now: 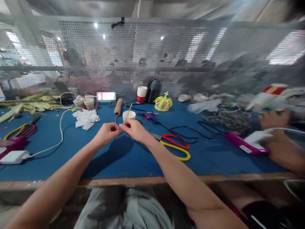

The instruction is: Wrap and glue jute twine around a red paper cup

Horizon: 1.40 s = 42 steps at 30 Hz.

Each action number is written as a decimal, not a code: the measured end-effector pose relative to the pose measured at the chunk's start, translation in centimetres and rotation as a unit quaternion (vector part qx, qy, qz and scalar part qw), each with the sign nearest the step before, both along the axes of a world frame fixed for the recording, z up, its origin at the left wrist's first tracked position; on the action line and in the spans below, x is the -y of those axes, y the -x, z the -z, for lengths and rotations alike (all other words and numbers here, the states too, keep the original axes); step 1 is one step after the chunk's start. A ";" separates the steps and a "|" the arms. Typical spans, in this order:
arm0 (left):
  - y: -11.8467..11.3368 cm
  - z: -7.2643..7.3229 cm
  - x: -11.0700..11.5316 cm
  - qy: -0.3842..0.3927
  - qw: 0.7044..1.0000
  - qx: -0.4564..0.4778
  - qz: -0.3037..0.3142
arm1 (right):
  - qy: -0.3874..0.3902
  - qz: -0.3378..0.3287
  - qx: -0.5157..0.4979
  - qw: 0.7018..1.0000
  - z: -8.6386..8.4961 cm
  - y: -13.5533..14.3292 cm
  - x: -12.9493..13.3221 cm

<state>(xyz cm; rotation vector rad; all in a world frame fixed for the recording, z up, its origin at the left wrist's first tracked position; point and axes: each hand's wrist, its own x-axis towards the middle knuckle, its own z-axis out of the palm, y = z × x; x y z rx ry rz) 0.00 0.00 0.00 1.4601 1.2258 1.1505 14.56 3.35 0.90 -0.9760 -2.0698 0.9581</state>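
Observation:
My left hand (108,133) and my right hand (135,128) meet fingertip to fingertip above the blue table, both pinched closed. A thin grey strand (115,119) curves up from the fingers of my left hand. What the right fingertips grip is too small to make out. Just behind them stands a white paper cup (129,115). A thin wooden stick (129,110) slants across the cup; whether it rests inside or touches my right hand, I cannot tell. Scissors (175,144) with red and yellow handles lie by my right forearm. A twine roll (118,107) lies behind the cup.
Left are crumpled white cloth (86,119), two cups with sticks (88,102), more scissors (22,130) and a white cable (61,127). Behind are a yellow crown (163,103), stacked cups (141,94) and a glue gun (149,116). At right, another person's hand (275,119) is near a purple device (246,144).

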 end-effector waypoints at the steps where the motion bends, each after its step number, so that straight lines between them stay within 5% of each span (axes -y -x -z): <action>1: 0.0 -0.1 0.0 0.009 1.000 0.002 0.007 | 0.002 -0.009 -0.001 1.000 -0.2 -0.1 0.2; 9: 0.2 -0.6 0.2 0.032 0.999 0.003 0.041 | 0.004 0.005 0.008 1.000 -0.7 -0.3 0.6; 23: -0.1 -0.3 0.4 -0.009 0.999 -0.041 0.011 | -0.058 0.060 0.029 0.996 -0.4 0.0 0.5; 42: 0.4 -0.5 0.2 0.021 0.998 -0.014 0.051 | 0.032 -0.030 -0.026 0.999 -0.4 -0.3 0.3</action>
